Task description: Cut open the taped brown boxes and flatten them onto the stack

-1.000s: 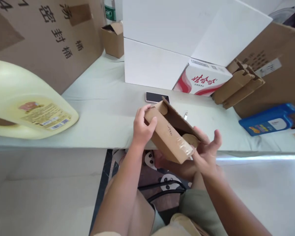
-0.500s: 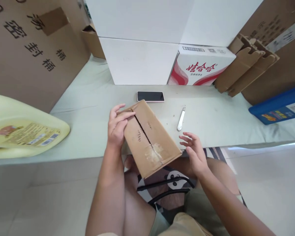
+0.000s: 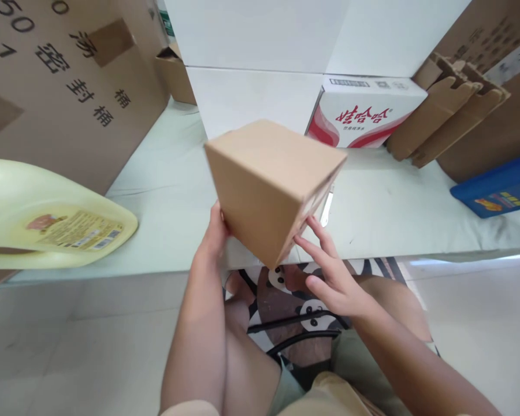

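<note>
Since half a second ago the small cardboard box (image 3: 271, 188) has come up off the table (image 3: 385, 214) and tipped on end toward the camera. Left hand (image 3: 214, 237) grips its lower left edge, fingers hidden behind. Right hand (image 3: 329, 271), fingers spread and nearly straight, touches its lower right corner.

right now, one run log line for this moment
left hand: holds plain brown cardboard box | right hand: fingertips on box's lower edge | box: raised, tilted over pale table
</note>
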The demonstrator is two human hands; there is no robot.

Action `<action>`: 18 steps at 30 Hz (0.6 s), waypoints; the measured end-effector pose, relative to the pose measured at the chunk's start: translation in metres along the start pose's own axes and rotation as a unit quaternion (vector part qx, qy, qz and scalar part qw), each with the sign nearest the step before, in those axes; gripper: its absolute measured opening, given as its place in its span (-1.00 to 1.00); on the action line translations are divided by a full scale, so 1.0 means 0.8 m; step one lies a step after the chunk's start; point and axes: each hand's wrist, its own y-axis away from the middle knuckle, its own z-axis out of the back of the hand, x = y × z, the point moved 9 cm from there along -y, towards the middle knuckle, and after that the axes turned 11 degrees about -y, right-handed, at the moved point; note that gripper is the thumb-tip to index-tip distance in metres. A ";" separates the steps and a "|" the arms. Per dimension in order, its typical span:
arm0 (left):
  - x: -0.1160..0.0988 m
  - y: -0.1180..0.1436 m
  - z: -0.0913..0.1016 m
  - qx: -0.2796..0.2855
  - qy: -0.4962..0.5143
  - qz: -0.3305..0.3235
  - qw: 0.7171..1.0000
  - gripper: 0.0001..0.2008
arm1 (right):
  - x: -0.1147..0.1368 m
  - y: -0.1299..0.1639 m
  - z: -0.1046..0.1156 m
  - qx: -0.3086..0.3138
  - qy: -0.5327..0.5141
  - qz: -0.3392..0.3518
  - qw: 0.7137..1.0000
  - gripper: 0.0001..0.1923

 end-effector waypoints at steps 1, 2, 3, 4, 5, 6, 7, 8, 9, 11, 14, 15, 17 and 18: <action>0.003 0.002 -0.010 0.028 0.026 0.013 0.999 -0.40 | 0.005 -0.004 0.002 -0.002 0.022 0.011 1.000 -0.36; 0.003 0.005 -0.019 0.055 0.054 0.020 0.997 -0.37 | 0.008 -0.007 0.004 -0.008 0.032 0.013 0.999 -0.34; 0.001 0.008 -0.027 0.080 0.081 0.019 0.993 -0.35 | 0.009 -0.010 0.006 -0.014 0.033 0.010 0.999 -0.33; -0.001 0.012 -0.033 0.105 0.108 0.015 0.988 -0.35 | 0.010 -0.013 0.007 -0.017 0.030 0.006 0.999 -0.32; -0.004 0.015 -0.038 0.132 0.132 0.009 0.982 -0.35 | 0.009 -0.015 0.008 -0.020 0.023 0.000 1.000 -0.32; -0.006 0.019 -0.043 0.160 0.152 0.003 0.975 -0.35 | 0.009 -0.017 0.008 -0.023 0.016 -0.003 1.000 -0.32; -0.006 0.022 -0.047 0.187 0.168 -0.004 0.968 -0.36 | 0.010 -0.019 0.008 -0.027 0.010 0.001 1.000 -0.33; -0.005 0.025 -0.049 0.208 0.179 -0.011 0.962 -0.37 | 0.013 -0.021 0.008 -0.034 0.004 0.012 0.999 -0.34; -0.003 0.027 -0.049 0.222 0.185 -0.016 0.957 -0.38 | 0.018 -0.022 0.008 -0.042 -0.001 0.027 0.999 -0.37; 0.002 0.026 -0.045 0.214 0.196 -0.030 0.956 -0.42 | 0.029 -0.024 0.009 -0.050 -0.014 0.059 0.997 -0.43; 0.002 0.020 -0.028 0.142 0.216 -0.067 0.964 -0.46 | 0.032 -0.028 0.013 -0.049 -0.044 0.071 0.995 -0.53; -0.001 0.018 -0.023 0.118 0.222 -0.080 0.965 -0.46 | 0.025 -0.029 0.021 -0.067 -0.051 0.061 0.995 -0.58; -0.008 0.015 -0.017 0.084 0.227 -0.097 0.965 -0.47 | -0.006 -0.031 0.049 -0.138 -0.027 0.006 0.990 -0.67; -0.011 0.013 -0.015 0.074 0.229 -0.102 0.965 -0.48 | -0.029 -0.029 0.066 -0.178 0.007 -0.037 0.983 -0.70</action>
